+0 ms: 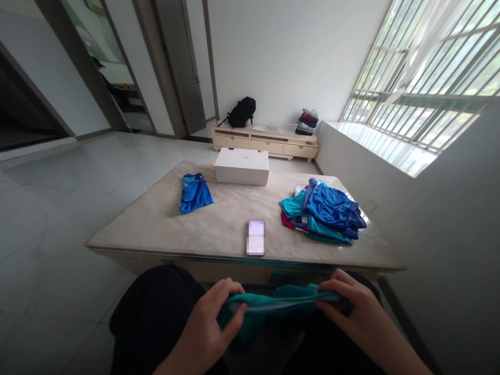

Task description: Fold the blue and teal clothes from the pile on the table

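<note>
A teal garment point(273, 302) stretches between my two hands, low over my lap and in front of the table edge; its lower part hangs down into shadow. My left hand point(214, 317) pinches its left end between thumb and fingers. At the other end, my right hand point(347, 302) grips the cloth the same way. Whether it is a shirt or shorts I cannot tell. Beyond it, a phone point(255, 237) with a blurred screen lies near the table's front edge.
On the marble-look table point(156, 229) lie a folded blue garment point(195, 194) at left, a white box point(242, 167) at the back and a heap of clothes point(328, 211) at right. Behind stands a low cabinet point(269, 147) with a black backpack point(242, 112) and a folded clothes stack point(307, 122).
</note>
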{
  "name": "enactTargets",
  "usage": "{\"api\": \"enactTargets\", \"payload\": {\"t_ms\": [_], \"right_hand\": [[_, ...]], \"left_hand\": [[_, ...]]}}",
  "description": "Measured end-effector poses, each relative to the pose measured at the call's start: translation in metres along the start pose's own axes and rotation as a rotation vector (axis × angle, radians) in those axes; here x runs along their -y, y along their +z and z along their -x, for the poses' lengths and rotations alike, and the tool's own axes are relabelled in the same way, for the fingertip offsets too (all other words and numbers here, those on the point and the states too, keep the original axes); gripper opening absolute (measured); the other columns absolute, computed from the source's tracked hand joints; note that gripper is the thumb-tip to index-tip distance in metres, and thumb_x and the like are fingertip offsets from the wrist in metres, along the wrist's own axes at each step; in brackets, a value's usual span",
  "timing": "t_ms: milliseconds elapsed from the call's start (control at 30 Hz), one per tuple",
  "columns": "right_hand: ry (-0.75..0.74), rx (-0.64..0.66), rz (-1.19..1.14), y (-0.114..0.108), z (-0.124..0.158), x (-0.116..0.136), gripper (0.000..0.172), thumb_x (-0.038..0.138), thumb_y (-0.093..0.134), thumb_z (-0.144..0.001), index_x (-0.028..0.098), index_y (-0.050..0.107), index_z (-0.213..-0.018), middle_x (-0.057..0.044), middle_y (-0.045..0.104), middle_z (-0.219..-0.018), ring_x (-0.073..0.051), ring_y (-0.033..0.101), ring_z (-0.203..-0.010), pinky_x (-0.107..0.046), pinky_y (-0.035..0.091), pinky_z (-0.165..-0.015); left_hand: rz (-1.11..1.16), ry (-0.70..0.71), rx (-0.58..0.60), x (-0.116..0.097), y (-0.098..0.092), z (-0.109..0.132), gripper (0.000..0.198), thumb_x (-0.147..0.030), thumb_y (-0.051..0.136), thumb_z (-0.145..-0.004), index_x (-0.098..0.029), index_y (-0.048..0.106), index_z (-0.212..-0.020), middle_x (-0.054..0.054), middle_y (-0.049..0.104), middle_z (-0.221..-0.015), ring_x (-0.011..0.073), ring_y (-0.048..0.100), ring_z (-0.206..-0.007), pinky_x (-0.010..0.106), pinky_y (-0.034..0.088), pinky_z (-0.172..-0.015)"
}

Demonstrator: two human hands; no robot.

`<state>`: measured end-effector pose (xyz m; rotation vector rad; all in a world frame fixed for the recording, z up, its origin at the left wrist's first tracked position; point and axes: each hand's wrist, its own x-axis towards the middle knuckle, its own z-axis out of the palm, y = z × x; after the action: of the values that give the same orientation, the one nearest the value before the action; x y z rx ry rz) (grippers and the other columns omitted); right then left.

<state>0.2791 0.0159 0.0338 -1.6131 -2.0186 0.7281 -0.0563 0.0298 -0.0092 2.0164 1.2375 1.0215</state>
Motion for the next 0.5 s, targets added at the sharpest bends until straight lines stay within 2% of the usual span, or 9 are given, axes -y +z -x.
{"api": "enactTargets", "payload": {"t_ms": [100,167,233,300,367,500], "right_hand": [[0.017,-0.044,0.064,0.004,0.003,-0.005,0.015,0.034,0.062,-0.093,0.025,0.074,-0.088,-0.003,0.067,-0.085,-0.020,0.067,-0.077,-0.028,0.050,-0.070],[0.081,-0.092,0.098,0.008,0.005,-0.006,0.021,0.039,0.058,-0.094,0.026,0.075,-0.092,-0.004,0.072,-0.084,-0.022,0.068,-0.076,-0.030,0.049,-0.070],[0.175,-0.120,0.107,0.012,0.007,-0.006,0.030,0.045,0.052,-0.095,0.030,0.075,-0.108,-0.004,0.074,-0.083,-0.024,0.070,-0.074,-0.032,0.049,-0.068],[0.268,-0.129,0.093,0.014,0.008,-0.005,0.042,0.045,0.044,-0.096,0.033,0.069,-0.129,-0.001,0.073,-0.073,-0.024,0.070,-0.066,-0.032,0.048,-0.063],[0.326,-0.133,0.069,0.015,0.008,-0.002,0.048,0.044,0.038,-0.097,0.033,0.065,-0.135,0.002,0.067,-0.061,-0.022,0.067,-0.057,-0.031,0.046,-0.059],[0.327,-0.124,0.009,0.010,0.006,0.000,0.040,0.043,0.039,-0.095,0.027,0.074,-0.105,0.001,0.067,-0.060,-0.021,0.066,-0.059,-0.029,0.045,-0.059]], "left_hand": [[-0.071,0.046,0.013,0.002,0.000,0.000,0.013,-0.019,0.060,-0.093,-0.026,0.066,-0.101,0.002,0.068,-0.098,0.0201,0.067,-0.096,0.028,0.052,-0.090],[-0.085,0.016,0.035,0.002,0.000,-0.001,0.019,-0.014,0.056,-0.091,-0.026,0.067,-0.103,0.003,0.068,-0.098,0.0204,0.067,-0.096,0.028,0.053,-0.088],[-0.105,-0.017,0.064,0.002,-0.002,-0.001,0.029,-0.008,0.053,-0.087,-0.026,0.067,-0.105,0.004,0.067,-0.102,0.0212,0.067,-0.100,0.030,0.053,-0.089],[-0.138,-0.021,0.085,0.002,-0.005,-0.001,0.039,-0.004,0.050,-0.080,-0.026,0.068,-0.108,0.005,0.067,-0.110,0.0224,0.065,-0.106,0.032,0.052,-0.094],[-0.176,-0.016,0.102,0.003,-0.008,-0.002,0.044,-0.003,0.048,-0.077,-0.025,0.068,-0.109,0.005,0.067,-0.116,0.0235,0.064,-0.111,0.035,0.051,-0.097],[-0.226,-0.062,0.120,0.006,-0.017,-0.004,0.035,-0.006,0.048,-0.077,-0.023,0.069,-0.099,0.005,0.070,-0.104,0.0242,0.066,-0.101,0.035,0.052,-0.091]]}}
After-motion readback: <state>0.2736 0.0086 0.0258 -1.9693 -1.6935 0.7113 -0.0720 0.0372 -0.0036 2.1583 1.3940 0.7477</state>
